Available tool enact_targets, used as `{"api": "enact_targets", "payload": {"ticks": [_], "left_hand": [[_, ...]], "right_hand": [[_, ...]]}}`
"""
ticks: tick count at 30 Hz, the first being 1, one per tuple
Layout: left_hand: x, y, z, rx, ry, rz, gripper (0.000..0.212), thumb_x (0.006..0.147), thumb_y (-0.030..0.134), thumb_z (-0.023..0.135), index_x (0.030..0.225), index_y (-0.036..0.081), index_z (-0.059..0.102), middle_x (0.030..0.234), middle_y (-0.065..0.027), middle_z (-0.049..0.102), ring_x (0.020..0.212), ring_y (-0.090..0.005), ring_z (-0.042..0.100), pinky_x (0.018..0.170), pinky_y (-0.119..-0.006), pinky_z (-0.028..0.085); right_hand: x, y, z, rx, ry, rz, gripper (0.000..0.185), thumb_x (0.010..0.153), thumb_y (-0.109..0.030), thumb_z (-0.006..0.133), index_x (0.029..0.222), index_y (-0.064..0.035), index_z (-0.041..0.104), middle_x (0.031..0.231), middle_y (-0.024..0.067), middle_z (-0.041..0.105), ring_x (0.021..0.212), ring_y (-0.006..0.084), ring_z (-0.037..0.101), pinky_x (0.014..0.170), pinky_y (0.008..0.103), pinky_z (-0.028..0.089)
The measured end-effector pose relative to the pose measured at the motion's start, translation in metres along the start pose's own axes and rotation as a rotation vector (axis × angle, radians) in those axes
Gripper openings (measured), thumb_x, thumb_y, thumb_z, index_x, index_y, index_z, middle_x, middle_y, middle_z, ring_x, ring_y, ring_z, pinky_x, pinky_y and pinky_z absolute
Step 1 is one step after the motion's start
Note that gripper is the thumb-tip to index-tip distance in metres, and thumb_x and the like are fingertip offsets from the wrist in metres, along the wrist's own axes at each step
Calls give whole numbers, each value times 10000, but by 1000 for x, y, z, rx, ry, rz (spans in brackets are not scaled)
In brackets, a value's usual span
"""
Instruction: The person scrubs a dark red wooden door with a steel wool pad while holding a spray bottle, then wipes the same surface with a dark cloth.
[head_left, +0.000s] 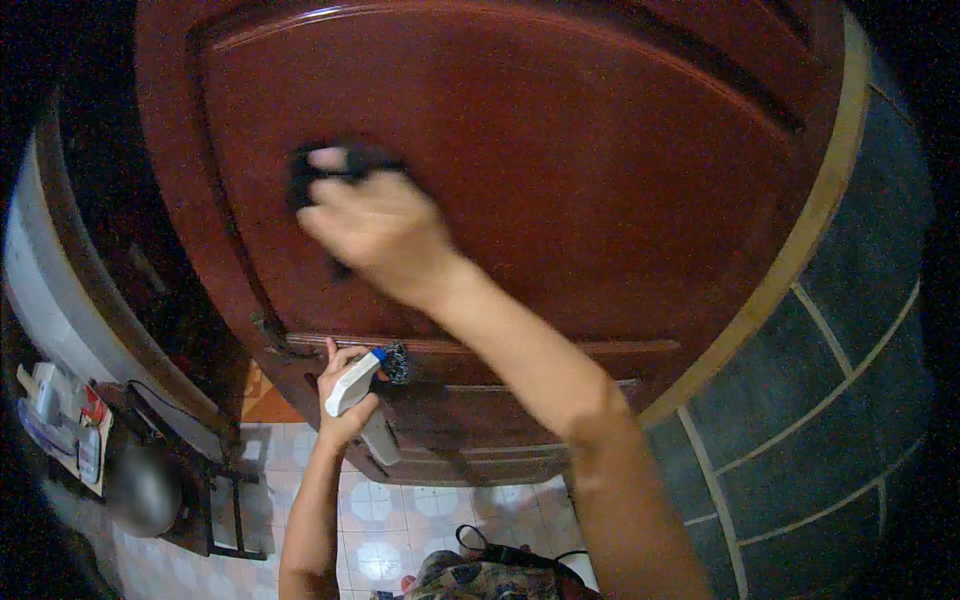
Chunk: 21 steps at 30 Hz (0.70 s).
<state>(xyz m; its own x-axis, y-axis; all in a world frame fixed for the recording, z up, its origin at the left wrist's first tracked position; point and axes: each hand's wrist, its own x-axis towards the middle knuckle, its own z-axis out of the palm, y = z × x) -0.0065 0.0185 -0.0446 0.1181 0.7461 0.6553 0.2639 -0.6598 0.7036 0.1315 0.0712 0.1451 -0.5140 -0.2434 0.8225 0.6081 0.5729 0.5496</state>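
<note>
A reddish-brown wooden panelled door (570, 187) fills most of the view. Against its large upper panel, my right hand (390, 225) holds a dark cloth (300, 176); hand and cloth are blurred. Lower down, my left hand (341, 390) grips a white spray bottle (352, 386) with a blue nozzle (379, 354), near the panel's lower moulding. A speckled grey, rough-looking thing (396, 365) shows just beside the nozzle; what it is I cannot tell. Part of the bottle's body is hidden behind my left hand.
Dark tiles (787, 420) cover the wall right of the door. Patterned tiles (375, 517) make up the floor. At lower left, a dark stand (225, 517) is beside a rounded shiny object (144, 491) and a cluttered board (67, 435). A dark strap (510, 555) crosses my clothing.
</note>
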Motion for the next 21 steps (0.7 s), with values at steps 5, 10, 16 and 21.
{"api": "enact_targets", "payload": {"ticks": [5,10,16,21], "left_hand": [[2,-3,2,14,-8,-6,257,524,86,579,759,25,663,963,-123,606,973,-274,589,1140,-516,21],[4,6,7,-61,-9,-9,259,524,90,593,766,45,675,962,-113,621,968,-264,602,1142,-517,22],[3,-4,5,21,-35,96,264,524,129,600,767,38,648,936,-93,627,965,-247,604,1131,-553,5],[7,0,8,-13,-79,119,256,535,103,618,781,59,676,928,-138,618,991,-297,591,1137,-544,29]], "right_hand": [[-116,101,-174,-423,-15,217,117,725,10,543,830,-7,589,887,171,575,1021,397,557,927,457,447],[-190,117,-228,-734,241,753,458,731,65,496,1189,79,507,1261,241,499,1249,414,395,1025,432,358],[-45,50,-71,-417,209,395,81,794,30,538,812,13,616,905,180,609,1112,381,518,940,458,431],[32,13,33,-310,98,158,122,798,-73,545,879,-56,635,988,132,625,1120,295,536,969,403,406]]}}
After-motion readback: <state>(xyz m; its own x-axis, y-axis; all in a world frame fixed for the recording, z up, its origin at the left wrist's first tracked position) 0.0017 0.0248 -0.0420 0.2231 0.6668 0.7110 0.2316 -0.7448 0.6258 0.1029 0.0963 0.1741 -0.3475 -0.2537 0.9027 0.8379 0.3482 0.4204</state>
